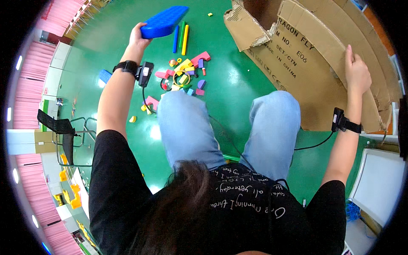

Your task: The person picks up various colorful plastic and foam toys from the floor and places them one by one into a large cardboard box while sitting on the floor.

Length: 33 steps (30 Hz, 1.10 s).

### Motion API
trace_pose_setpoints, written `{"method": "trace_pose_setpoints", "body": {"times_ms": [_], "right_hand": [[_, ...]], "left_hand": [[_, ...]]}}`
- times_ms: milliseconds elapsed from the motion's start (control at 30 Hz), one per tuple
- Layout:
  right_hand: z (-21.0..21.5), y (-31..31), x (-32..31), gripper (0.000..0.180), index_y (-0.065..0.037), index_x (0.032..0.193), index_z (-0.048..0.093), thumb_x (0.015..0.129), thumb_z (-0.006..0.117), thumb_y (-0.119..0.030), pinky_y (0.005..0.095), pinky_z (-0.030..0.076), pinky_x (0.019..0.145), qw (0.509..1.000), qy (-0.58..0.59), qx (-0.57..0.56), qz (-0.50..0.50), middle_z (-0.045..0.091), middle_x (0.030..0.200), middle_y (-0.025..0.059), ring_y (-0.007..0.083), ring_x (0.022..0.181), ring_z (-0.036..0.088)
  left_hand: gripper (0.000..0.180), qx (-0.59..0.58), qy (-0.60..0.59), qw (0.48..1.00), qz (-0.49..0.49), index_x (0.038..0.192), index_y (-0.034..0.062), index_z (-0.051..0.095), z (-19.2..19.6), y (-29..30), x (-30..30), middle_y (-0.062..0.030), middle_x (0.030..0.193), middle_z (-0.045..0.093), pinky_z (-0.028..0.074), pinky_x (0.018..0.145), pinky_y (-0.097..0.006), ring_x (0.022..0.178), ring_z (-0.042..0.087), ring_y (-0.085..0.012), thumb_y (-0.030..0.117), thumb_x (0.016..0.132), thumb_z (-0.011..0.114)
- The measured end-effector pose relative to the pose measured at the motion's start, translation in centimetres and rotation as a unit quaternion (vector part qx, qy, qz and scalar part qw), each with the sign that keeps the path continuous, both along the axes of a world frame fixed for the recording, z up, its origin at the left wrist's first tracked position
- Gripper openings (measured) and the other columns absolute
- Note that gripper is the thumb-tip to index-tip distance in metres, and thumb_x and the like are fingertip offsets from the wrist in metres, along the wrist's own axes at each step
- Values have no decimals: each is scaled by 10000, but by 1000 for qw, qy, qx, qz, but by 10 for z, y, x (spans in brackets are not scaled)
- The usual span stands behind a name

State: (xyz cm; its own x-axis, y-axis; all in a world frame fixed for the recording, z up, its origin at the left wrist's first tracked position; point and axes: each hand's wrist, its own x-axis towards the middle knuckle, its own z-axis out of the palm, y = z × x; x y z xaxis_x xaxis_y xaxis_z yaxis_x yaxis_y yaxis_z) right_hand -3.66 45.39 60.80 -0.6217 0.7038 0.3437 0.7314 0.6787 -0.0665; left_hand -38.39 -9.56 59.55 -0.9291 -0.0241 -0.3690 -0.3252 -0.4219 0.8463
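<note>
My left hand [138,39] is raised at the upper left, its fingers closed on one end of a flat blue ridged slab [166,21]. The slab is held up off the green floor and tilts toward the right. On the right, a large brown cardboard box [314,87] with a torn corner and raised flaps leans open. The flap's edge is gripped by my right hand [358,73], one finger stretched along it. Below the slab, three rods, blue [175,40], green [182,36] and yellow [185,40], lie side by side on the floor.
Several coloured toy blocks [186,66] and rings are scattered in front of my knees. Another blue piece [105,76] lies left of my forearm. A black chair [63,131] stands at the left, a white panel [376,178] at the lower right. Cables hang from both wrist devices.
</note>
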Motion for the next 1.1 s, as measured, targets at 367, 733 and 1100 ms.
{"method": "trace_pose_setpoints", "body": {"times_ms": [367, 733, 1100], "right_hand": [[12, -14, 3, 663, -193, 1025, 655, 816, 274, -693, 391, 491, 740, 999, 6, 24, -23, 653, 972, 97, 286, 911, 620], [13, -14, 8, 628, -219, 1050, 647, 817, 296, -685, 364, 492, 729, 998, -26, 26, -60, 647, 1010, 54, 270, 910, 622], [13, -81, -11, 112, -58, 848, 602, 784, 604, -150, 321, 428, 777, 868, 244, 8, 431, 611, 894, 73, 236, 876, 565]], "left_hand": [[210, -197, -43, 954, -221, 900, 20, 557, -52, 77, 18, -97, 859, 637, 517, 770, -360, 730, 623, -227, 149, 737, 587], [397, -401, 93, 860, -301, 1049, -33, 540, -30, 96, 37, -112, 868, 623, 519, 703, -331, 723, 613, -192, 170, 718, 625], [804, -535, 39, 749, -389, 1235, -87, 314, -23, 156, 148, -179, 991, 560, 519, 666, -363, 827, 598, -226, 285, 643, 710]]}}
